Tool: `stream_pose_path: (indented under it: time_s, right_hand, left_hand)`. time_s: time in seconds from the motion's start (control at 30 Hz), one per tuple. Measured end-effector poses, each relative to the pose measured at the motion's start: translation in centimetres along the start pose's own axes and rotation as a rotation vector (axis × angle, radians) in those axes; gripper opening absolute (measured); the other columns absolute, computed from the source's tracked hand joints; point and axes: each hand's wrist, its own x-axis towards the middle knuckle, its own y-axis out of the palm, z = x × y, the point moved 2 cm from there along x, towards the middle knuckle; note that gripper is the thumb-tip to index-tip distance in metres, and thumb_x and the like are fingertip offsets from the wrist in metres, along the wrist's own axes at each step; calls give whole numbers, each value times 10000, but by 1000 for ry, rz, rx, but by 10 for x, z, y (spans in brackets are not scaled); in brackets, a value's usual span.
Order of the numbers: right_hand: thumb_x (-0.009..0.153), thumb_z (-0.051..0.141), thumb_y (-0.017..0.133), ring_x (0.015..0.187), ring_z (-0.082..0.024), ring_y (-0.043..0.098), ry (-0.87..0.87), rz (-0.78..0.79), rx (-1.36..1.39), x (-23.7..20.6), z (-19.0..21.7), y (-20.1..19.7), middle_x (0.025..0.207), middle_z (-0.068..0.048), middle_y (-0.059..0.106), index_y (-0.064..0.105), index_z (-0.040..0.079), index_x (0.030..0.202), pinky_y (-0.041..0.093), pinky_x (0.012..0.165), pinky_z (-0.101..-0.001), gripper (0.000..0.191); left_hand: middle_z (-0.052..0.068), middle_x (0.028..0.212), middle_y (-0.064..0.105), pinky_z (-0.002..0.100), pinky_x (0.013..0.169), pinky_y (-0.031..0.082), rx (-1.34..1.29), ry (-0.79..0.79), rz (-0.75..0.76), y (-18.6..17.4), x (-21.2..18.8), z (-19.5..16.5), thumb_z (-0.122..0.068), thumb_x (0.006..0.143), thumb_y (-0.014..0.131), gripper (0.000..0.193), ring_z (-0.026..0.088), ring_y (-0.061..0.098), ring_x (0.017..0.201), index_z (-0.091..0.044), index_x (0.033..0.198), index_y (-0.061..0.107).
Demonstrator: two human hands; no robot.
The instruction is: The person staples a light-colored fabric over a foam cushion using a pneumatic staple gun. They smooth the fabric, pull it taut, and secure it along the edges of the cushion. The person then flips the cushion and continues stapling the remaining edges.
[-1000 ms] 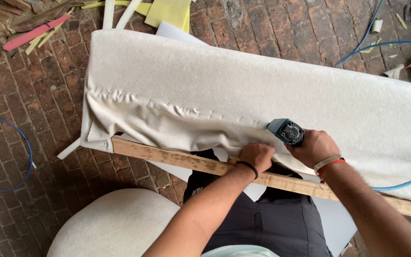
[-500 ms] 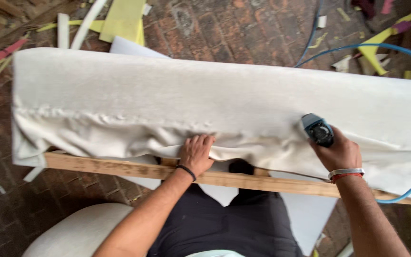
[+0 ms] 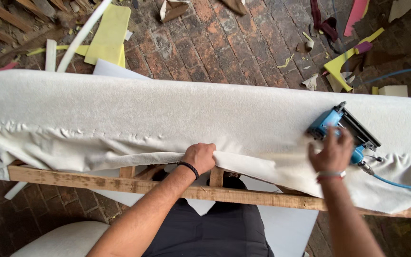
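Yellow foam scraps [image 3: 104,35] and other offcuts lie on the brick floor [image 3: 224,47] behind the long padded piece. The white fabric [image 3: 167,119] covers it and hangs over the wooden frame [image 3: 96,181]. The left hand [image 3: 200,158] is closed on the fabric edge. The right hand [image 3: 331,153] is open, fingers spread, just beside the blue staple gun [image 3: 341,126] that lies on the fabric; whether it touches the gun, I cannot tell.

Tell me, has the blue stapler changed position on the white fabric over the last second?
Yes. The blue stapler was gripped upright in the right hand; now it lies flat on the white fabric, hand open beside it.
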Motion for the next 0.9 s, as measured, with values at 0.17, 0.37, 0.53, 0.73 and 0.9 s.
stream_pose_path:
  time_s: [0.17, 0.37, 0.53, 0.73, 0.9]
  right_hand:
    - [699, 415, 863, 1302, -375, 491, -305, 520, 238, -76, 164, 26, 1383, -205, 553, 502, 64, 1411, 373, 1092, -500, 871]
    - [935, 273, 632, 1097, -292, 709, -38, 570, 171, -61, 176, 40, 1152, -72, 747, 716, 160, 1161, 551, 962, -420, 267]
    - [856, 279, 701, 982, -309, 727, -127, 981, 41, -33, 161, 38, 1041, -139, 752, 746, 183, 1134, 587, 870, -412, 298]
    - [876, 172, 642, 984, -293, 747, -183, 1065, -37, -46, 170, 25, 1043, -149, 769, 776, 130, 1068, 600, 885, -402, 239]
    - [850, 183, 675, 1007, -295, 722, -196, 1132, -24, -63, 170, 21, 1046, -133, 759, 786, 153, 1069, 581, 905, -406, 247]
  left_hand:
    - [143, 960, 745, 444, 815, 562, -65, 102, 233, -56, -3, -15, -243, 799, 652, 443, 301, 715, 904, -124, 1224, 607]
    - [145, 995, 727, 437, 814, 567, 100, 243, 26, -47, -7, -37, -234, 778, 716, 347, 311, 705, 946, -101, 1092, 650]
    - [196, 1007, 720, 429, 805, 593, 85, 294, -9, -2, 9, -76, -106, 738, 703, 354, 340, 711, 941, -32, 1082, 663]
    - [183, 959, 767, 427, 838, 603, 40, 216, 363, 8, 25, -74, -150, 753, 664, 367, 307, 735, 897, -105, 1106, 754]
    - [157, 894, 763, 427, 779, 586, -70, 268, 548, 18, 17, -64, -213, 669, 725, 347, 300, 732, 841, -94, 990, 786]
